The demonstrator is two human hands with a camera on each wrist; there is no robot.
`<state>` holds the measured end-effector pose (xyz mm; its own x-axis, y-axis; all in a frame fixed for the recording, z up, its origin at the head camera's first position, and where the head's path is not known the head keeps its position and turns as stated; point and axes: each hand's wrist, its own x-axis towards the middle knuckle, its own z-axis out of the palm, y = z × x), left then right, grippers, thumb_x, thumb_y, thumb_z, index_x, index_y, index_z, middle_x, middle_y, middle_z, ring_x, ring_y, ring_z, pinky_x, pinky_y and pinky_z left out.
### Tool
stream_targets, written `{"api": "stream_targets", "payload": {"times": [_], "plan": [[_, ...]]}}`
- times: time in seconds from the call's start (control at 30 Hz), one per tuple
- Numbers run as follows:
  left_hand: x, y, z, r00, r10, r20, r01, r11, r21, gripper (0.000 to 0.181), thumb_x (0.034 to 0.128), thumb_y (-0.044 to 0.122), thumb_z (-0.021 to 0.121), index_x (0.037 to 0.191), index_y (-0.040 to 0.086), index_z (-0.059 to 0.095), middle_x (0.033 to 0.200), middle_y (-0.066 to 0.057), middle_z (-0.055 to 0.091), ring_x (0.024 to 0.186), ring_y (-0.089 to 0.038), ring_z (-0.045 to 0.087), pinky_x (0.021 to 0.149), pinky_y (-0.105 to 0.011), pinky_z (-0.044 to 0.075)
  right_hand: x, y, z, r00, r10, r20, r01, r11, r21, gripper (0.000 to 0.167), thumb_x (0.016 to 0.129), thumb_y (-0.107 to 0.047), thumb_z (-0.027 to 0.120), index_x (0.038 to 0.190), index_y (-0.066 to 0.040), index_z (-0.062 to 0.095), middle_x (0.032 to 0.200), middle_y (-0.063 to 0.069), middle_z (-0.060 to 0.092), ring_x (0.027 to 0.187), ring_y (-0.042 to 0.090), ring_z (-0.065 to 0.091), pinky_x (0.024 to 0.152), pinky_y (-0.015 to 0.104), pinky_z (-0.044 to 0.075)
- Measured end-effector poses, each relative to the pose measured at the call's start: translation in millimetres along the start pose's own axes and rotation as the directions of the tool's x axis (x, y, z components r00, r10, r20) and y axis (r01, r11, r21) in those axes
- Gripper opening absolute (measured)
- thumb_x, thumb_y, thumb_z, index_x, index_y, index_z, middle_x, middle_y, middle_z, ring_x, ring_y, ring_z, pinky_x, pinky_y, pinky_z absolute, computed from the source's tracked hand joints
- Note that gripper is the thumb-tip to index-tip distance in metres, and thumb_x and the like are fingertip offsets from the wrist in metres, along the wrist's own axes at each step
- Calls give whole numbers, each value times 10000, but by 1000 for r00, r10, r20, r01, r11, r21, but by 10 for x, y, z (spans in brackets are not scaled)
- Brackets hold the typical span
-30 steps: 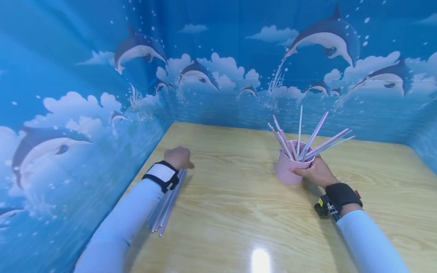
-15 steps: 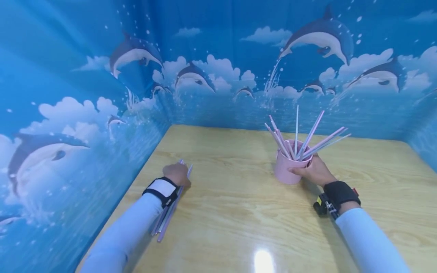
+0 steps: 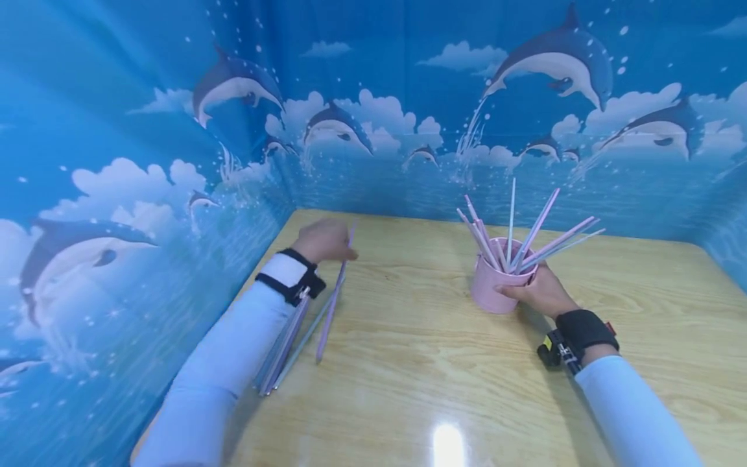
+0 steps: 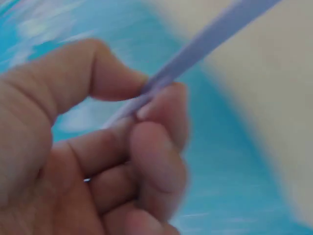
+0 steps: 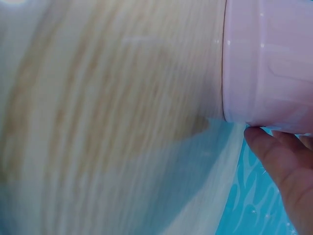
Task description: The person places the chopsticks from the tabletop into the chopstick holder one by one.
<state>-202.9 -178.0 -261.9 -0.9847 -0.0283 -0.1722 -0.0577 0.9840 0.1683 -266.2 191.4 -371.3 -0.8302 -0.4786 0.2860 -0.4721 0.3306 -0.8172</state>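
Note:
Between thumb and fingertips, my left hand (image 3: pixel 325 241) pinches a purple stick (image 3: pixel 331 314) raised at the table's left side; the left wrist view shows the pinch on the stick (image 4: pixel 195 49) closely. Under and beside that wrist lie several purple and pale blue sticks (image 3: pixel 284 353), partly hidden by the sleeve. My right hand (image 3: pixel 543 292) grips the side of a pink bucket (image 3: pixel 493 288), thumb across its front. Several pink, purple and pale blue sticks (image 3: pixel 538 224) lean out of the bucket. In the right wrist view the fingers (image 5: pixel 281 159) touch the bucket (image 5: pixel 274 63).
The wood-grain table (image 3: pixel 408 376) spans the space between the two hands. A blue curtain with dolphins (image 3: pixel 362 175) hangs along the left and back edges of the table. A bright reflection shows near the front.
My left hand has moved up and to the right, with a purple stick now separated from the others. The loose sticks have shifted and spread. My right hand and the bucket stay in place.

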Motion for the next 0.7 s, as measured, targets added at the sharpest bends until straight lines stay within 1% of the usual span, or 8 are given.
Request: {"api": "stream_targets", "payload": {"times": [0.07,0.13,0.2,0.33,0.37,0.43,0.6,0.7], "plan": [[-25,217,-397,982,77,-171,-95,991,-98,265,749,363,568,608,138,553,490,28,389,424,-100,319,386,-203,260,1,15,-10,1000,9,-5,-9,1000,4,743,643,-106,714,1280,-176,337,1225,100,455,1062,9,444,841,75,324],[-74,438,-745,911,138,-389,-221,959,-177,220,782,344,534,696,158,613,531,13,462,440,-96,331,389,-202,240,-2,27,-17,1000,22,-8,-22,1000,4,747,642,-114,716,1281,-190,336,1225,98,456,1063,14,445,841,76,323],[-130,658,-1004,768,183,-614,-373,907,-197,207,808,331,506,799,171,637,622,8,552,486,-79,383,417,-195,266,-8,30,-22,999,31,-9,-31,1000,1,755,639,-124,719,1283,-202,332,1226,100,457,1062,10,444,845,84,323],[-188,1040,-1209,408,253,-877,-650,755,-84,228,831,272,497,946,123,624,787,11,633,606,-38,468,538,-148,335,-6,55,-19,1000,30,-8,-30,999,20,762,629,-121,726,1279,-213,339,1227,97,459,1066,24,450,857,102,328],[-184,1128,-1204,368,259,-893,-691,719,-76,218,829,255,507,946,114,625,781,5,635,612,-39,478,549,-147,344,-1,63,-20,1000,22,-3,-22,999,24,761,631,-116,724,1280,-210,338,1227,95,459,1072,34,449,859,104,328],[-149,1293,-1150,371,281,-885,-738,668,-97,205,823,236,521,946,112,627,777,2,640,620,-43,495,560,-144,356,12,88,-22,1000,20,-1,-20,999,40,755,632,-116,723,1275,-223,341,1227,77,462,1082,50,447,860,99,326],[43,1649,-832,606,376,-701,-674,710,-201,215,826,298,504,968,186,621,856,55,649,691,-7,545,539,-127,370,31,177,-26,999,38,-15,-38,998,50,764,633,-121,724,1279,-223,330,1219,57,467,1074,38,449,852,88,324],[143,1788,-599,700,432,-569,-619,764,-181,216,837,321,474,977,230,610,905,87,640,718,2,551,505,-149,367,29,215,-15,999,51,-17,-50,998,43,781,635,-134,723,1293,-209,310,1225,64,463,1059,11,453,845,89,329]]}}
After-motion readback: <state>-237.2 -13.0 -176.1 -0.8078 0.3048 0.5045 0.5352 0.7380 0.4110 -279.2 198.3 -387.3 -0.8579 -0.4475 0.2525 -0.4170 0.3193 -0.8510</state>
